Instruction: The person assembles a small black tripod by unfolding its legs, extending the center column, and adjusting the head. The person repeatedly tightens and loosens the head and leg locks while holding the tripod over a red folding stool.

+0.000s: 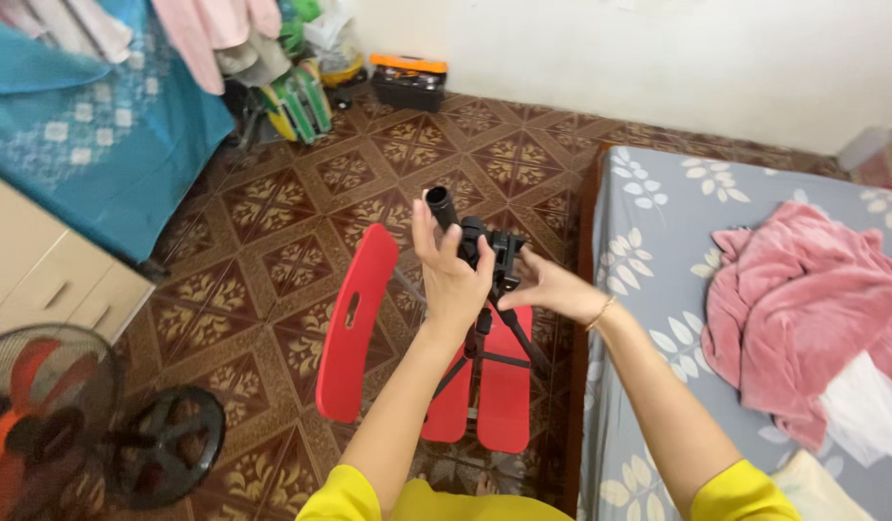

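Hands [494, 280] around black tripod head [484, 241], handle upward.

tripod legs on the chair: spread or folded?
Spread. Below the hands, the black tripod has legs angling apart over the red chair, with braces running out from the centre column.

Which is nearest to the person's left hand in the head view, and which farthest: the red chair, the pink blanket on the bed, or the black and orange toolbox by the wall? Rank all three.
From the left hand:
1. red chair, just below and beside it.
2. black and orange toolbox, up by the far wall.
3. pink blanket, far right on the bed.
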